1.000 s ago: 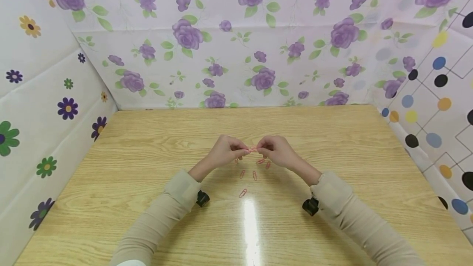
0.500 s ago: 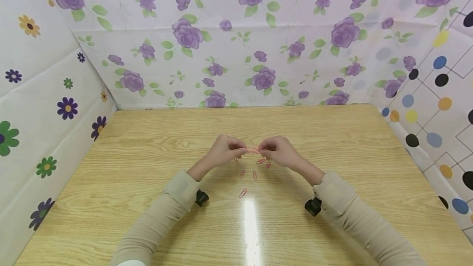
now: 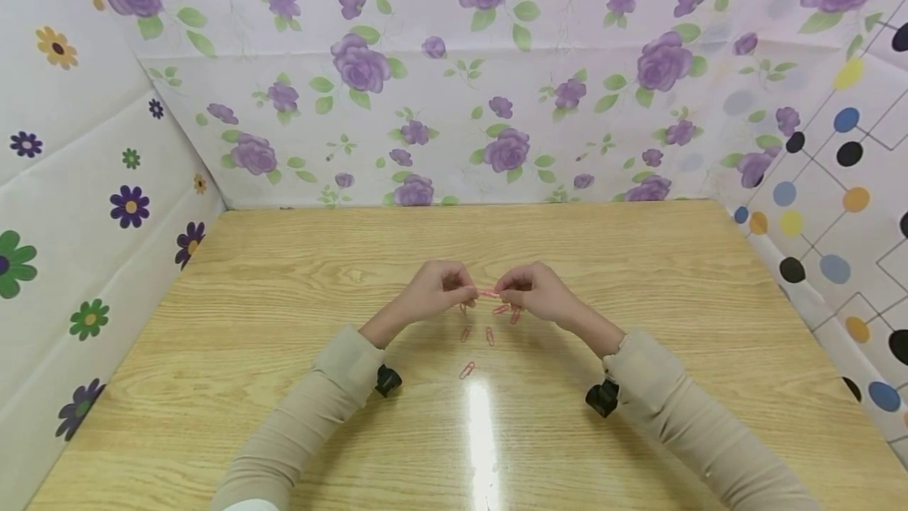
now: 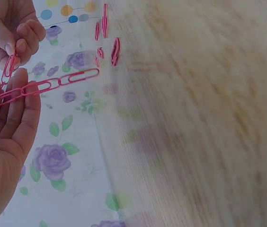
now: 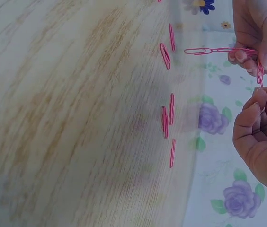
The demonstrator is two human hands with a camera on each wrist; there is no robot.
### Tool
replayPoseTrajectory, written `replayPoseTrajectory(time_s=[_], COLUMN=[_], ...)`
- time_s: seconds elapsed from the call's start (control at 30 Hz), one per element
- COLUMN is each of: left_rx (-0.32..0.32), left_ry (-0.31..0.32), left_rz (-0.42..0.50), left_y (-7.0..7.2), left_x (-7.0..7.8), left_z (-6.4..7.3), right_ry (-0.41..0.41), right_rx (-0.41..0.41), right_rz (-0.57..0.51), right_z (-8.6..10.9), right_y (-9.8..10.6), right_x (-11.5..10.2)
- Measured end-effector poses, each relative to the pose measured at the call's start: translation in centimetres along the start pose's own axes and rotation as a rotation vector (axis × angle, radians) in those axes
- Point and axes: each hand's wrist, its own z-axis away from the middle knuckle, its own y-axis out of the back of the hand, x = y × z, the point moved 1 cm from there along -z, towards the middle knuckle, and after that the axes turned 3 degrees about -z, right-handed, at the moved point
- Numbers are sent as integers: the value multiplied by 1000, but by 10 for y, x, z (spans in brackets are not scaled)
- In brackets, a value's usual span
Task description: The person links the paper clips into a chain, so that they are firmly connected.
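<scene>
A chain of linked pink paper clips (image 3: 487, 292) runs between the two hands, above the table. My left hand (image 3: 441, 290) pinches it between thumb and fingers. Across the left fingers (image 4: 31, 109) lies part of the chain, and its loose end (image 4: 79, 76) sticks out past them. At the other end, my right hand (image 3: 537, 292) pinches a single paper clip (image 5: 260, 75) by its tip, joined to the chain at the left fingertips. The left thumb and fingers hide the joint itself.
Several loose pink paper clips lie on the wooden table (image 3: 298, 337), among them one near the front (image 3: 467, 370) and one under the right hand (image 3: 516, 315). A floral cloth (image 3: 397, 124) stands behind the table, with patterned cloths at both sides.
My right hand has drawn slightly to the right, pulling its clip away from the left hand. The left fingers have since shifted a little right along the chain. Loose clips stay put.
</scene>
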Motion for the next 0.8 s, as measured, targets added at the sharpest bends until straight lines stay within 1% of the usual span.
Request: replayPoseTrajectory(time_s=[0.1, 0.17, 0.23, 0.33, 0.4, 0.47, 0.57, 0.6, 0.63, 0.7, 0.8], left_rx=[2, -1, -13, -28, -36, -35, -30, -29, -28, -27, -23], left_ry=[26, 29, 14, -10, -12, 4, 27, 30, 19, -8, -53], left_rz=[44, 41, 26, -33, -62, -87, -106, -110, -119, -154, -210], left_y=[0, 1, 1, 1, 2, 2, 4, 4, 4, 3, 0], left_x=[-1, -2, -2, -1, 8, 19, 36, 36, 37, 38, 38], left_z=[0, 0, 0, 0, 2, 4, 8, 8, 9, 8, 7], right_ry=[8, 7, 8, 6, 13, 22, 24, 18, 10, -6, -25], right_rx=[-16, -31, -39, -43, -46, -46, -45, -42, -38, -32, -25], right_rz=[-7, -16, -14, 1, 6, 18, 10, 7, 6, -12, -37], right_z=[0, 0, 0, 0, 0, 1, 2, 2, 2, 0, -1], right_y=[-1, -2, -2, -2, -2, -3, -4, -4, -3, -3, -4], right_x=[0, 0, 0, 0, 0, -4, -4, -4, -4, 0, 0])
